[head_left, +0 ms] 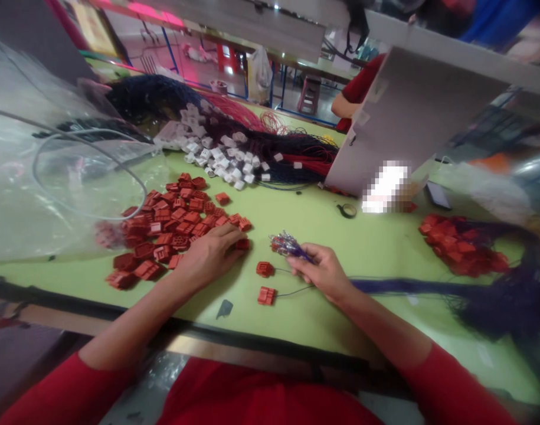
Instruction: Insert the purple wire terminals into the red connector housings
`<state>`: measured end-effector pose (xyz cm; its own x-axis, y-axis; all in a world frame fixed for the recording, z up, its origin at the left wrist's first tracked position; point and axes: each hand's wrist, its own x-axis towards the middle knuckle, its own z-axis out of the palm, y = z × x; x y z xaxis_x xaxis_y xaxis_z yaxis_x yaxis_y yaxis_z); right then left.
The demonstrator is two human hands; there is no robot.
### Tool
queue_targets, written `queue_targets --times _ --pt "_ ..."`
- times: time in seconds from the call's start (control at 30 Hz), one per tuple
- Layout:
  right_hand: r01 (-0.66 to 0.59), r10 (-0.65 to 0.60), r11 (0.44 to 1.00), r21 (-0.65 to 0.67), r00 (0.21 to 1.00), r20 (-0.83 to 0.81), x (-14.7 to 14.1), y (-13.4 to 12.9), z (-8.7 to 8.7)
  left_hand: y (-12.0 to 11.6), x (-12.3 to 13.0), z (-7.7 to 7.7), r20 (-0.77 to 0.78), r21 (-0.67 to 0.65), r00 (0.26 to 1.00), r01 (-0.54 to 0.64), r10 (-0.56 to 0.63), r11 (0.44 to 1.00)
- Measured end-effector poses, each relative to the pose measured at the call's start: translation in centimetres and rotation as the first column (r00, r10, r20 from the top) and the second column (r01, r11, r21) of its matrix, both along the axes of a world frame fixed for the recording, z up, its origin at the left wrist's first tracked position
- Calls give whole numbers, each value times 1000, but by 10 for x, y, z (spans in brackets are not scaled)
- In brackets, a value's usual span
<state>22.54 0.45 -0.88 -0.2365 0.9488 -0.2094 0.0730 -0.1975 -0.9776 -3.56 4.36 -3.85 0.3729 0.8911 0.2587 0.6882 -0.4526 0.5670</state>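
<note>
My right hand (320, 268) is closed round a bundle of dark purple wires (300, 252), whose silvery metal ends fan out to the left. The wires trail off to the right across the green table. Two red connectors (264, 269) (266, 296), each on a thin wire, lie just left of that hand. At the right edge of a pile of red connectors (181, 217), my left hand (210, 251) has its fingertips at a single red connector (242, 244). The fingers bend over it, and their undersides are hidden.
White connectors (228, 159) with dark and red wires lie at the back. A tape roll (348, 210), a phone (438, 195) and wired red connectors (462, 245) are on the right. Clear plastic (13, 195) covers the left. Behind a grey panel (398, 118) shows a person's arm (343, 106).
</note>
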Motion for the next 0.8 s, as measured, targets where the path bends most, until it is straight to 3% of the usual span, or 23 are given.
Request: queue_targets --times 0.13,0.27,0.4,0.53,0.8 --pt "12 -12 1000 27 1000 -15 0 -1 2 -14 11 8 209 -145 978 12 19 989" --pt "-18 18 1000 15 1000 19 2 -3 7 -34 27 13 445 -274 895 101 33 957" --pt "-47 46 999 10 997 63 1 -4 10 -43 35 12 582 -345 810 162 75 924" --pt "-66 65 998 16 996 55 0 -4 10 -44 37 12 617 -320 784 170 69 932" --pt "-72 65 996 60 993 103 1 -4 6 -48 35 10 590 -169 807 136 -10 976"
